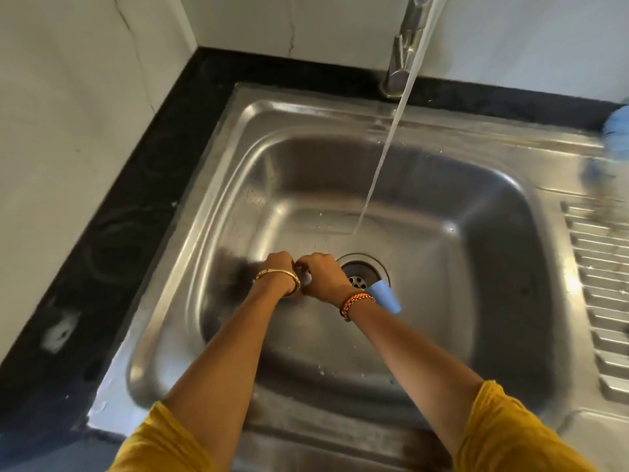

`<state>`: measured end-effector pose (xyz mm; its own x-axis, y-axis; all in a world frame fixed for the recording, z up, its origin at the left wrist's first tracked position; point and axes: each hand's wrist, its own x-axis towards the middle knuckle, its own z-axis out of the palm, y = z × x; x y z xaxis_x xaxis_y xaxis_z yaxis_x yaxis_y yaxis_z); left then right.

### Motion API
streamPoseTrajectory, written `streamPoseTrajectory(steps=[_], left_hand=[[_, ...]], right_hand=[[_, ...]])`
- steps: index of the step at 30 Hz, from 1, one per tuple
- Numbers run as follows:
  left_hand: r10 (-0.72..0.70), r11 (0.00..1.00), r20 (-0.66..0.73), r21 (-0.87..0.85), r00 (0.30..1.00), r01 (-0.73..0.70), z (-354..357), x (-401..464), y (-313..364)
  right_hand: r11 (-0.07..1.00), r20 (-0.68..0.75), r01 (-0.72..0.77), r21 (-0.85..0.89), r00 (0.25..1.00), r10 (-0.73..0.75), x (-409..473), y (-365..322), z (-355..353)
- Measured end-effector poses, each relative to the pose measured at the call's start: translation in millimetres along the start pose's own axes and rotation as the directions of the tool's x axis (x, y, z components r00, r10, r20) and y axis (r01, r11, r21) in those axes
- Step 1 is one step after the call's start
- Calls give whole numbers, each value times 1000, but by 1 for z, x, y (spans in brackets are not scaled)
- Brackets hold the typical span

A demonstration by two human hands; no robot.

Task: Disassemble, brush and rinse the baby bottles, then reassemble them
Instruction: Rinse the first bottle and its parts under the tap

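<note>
While water runs from the tap, two bare hands meet low over a steel sink, seen from above.

Left hand: the left hand has its fingers curled inward toward the other hand; a gold bangle sits on the wrist.

Right hand: the right hand is also curled, knuckles up, touching the left; a braided orange wristband circles the wrist.

Grip: something small and pale shows between the two hands, but it is too hidden to name, so I cannot tell whether either hand is pinching it or only closing near it.

Bottle part: a light blue plastic piece, round like a cap or cup, lies in the basin just beside the right wrist and next to the drain.

Water: a steady stream falls from the metal tap and lands on the basin floor behind the drain, apart from the hands.

Sink: the stainless steel sink has a ribbed draining board on its right side.

Far right: a blurred blue object rests at the sink's edge; it is too unclear to identify.

Surroundings: a black counter frames the sink, with pale wall tiles behind.

Sleeves: mustard yellow sleeves end above the elbows.
</note>
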<state>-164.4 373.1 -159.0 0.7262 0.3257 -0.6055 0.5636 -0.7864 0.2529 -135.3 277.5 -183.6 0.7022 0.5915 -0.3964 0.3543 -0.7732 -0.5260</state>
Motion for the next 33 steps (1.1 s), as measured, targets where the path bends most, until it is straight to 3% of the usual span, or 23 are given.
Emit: streamPoseTrajectory(steps=[3, 6, 9, 12, 17, 21, 25, 29, 33], left_hand=[[-3, 989, -13, -149, 1000, 1, -14, 1, 4], [53, 927, -87, -367, 995, -82, -36, 3, 18], [127, 758, -182, -616, 975, -214, -53, 1, 44], [244, 611, -289, -695, 926, -379, -62, -6, 75], [248, 471, -404, -744, 881, -474, -60, -13, 108], [228, 387, -379, -810, 897, -441, -56, -12, 112], [181, 168, -324, -920, 929, -353, -56, -11, 115], [235, -133, -221, -972, 947, -194, -50, -12, 118], [245, -173, -156, -978, 957, -115, -50, -12, 116]], right_hand=[[995, -71, 5, 99, 997, 2, -5, 1, -13], [933, -206, 7, 361, 976, 73, -12, 5, -37], [795, -362, 42, 605, 904, 227, -24, 17, -67], [695, -476, 205, 689, 851, 221, -38, 29, -98], [745, -597, 292, 600, 784, 173, -45, 39, -126], [797, -688, 338, 500, 714, 129, -46, 40, -127], [875, -804, 389, 289, 595, 0, -46, 42, -134], [867, -804, 412, 280, 594, -22, -45, 39, -140], [883, -723, 381, 275, 687, -72, -42, 43, -143]])
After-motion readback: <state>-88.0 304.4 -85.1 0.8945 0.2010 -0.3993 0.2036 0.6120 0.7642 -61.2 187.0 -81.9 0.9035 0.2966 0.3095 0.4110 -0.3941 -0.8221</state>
